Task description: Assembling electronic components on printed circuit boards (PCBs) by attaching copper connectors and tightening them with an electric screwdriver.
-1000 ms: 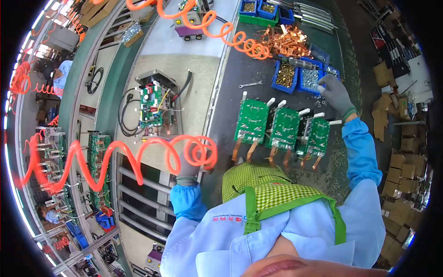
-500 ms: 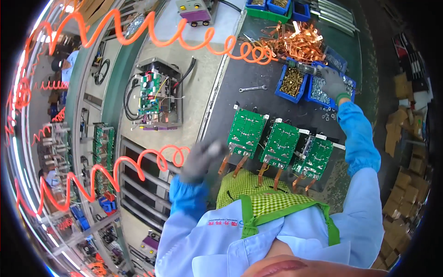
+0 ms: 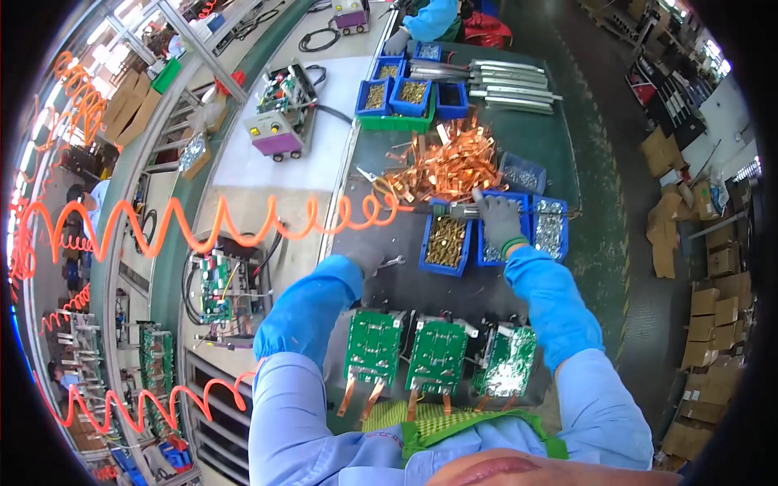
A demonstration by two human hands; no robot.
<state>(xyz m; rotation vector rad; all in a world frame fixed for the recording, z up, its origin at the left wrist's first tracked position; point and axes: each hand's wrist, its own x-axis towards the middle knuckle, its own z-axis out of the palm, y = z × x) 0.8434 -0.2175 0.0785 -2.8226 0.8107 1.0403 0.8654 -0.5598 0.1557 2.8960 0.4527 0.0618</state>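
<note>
Right hand (image 3: 498,220), grey glove, is closing around the grip of a pneumatic screwdriver (image 3: 454,210): slim metal barrel lying about level, pointing toward the person's left, with an orange coiled air hose (image 3: 243,220) running off its far end. Tool is sitting over the blue parts bins (image 3: 444,241) at the middle of the desk (image 3: 405,283). Right forearm in blue sleeve is reaching up and forward from the lower right, wrist roughly straight.

Left hand (image 3: 369,257), also grey-gloved, is reaching forward, fingers curled just beside a small spanner (image 3: 392,262) lying on the dark mat; can't tell whether it's touching or gripping it, grip width isn't readable.

Bins: one holding brass-coloured screws, neighbours holding silvery hardware. Behind them, a loose pile of copper strips (image 3: 442,166). Nearer the body, three green circuit boards (image 3: 438,355) are standing in a row, copper tabs pointing toward the person. Further back, more blue bins in a green tray (image 3: 403,123) and a stack of grey metal rails (image 3: 510,81). Another person's blue sleeve (image 3: 429,18) is showing at the far end.
</note>
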